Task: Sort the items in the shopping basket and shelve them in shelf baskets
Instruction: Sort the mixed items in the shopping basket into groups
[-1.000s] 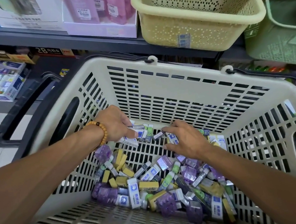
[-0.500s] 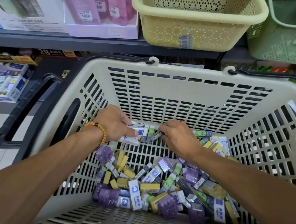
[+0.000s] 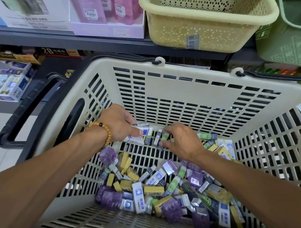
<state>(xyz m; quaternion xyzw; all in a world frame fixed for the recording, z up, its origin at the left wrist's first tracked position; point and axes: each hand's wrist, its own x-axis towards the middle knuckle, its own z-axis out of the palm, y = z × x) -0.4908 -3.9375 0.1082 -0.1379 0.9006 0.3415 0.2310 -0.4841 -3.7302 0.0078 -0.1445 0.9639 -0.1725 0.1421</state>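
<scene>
Down in the beige shopping basket [image 3: 172, 95], both of the person's hands are at the far end of the floor, right up by the slatted back wall. The left hand [image 3: 121, 124], with a wooden bead bracelet [image 3: 105, 134] on the wrist, has its thumb and fingers clamped on a small bunch of white-and-blue erasers [image 3: 140, 133]. The right hand [image 3: 181, 141] is just beside it, fingers spread and curled down onto a few small dark and green packs [image 3: 157, 138] lying on the basket floor; can't really tell if it's got hold of one or is only touching them. The main heap of erasers [image 3: 167, 190] (purple, yellow, white-and-blue, green ones) sits nearer the person, spread toward the right side. Up on the shelf above, a cream shelf basket [image 3: 208, 20] with little holes stands next to a green shelf basket [image 3: 289, 38] at the right edge.
</scene>
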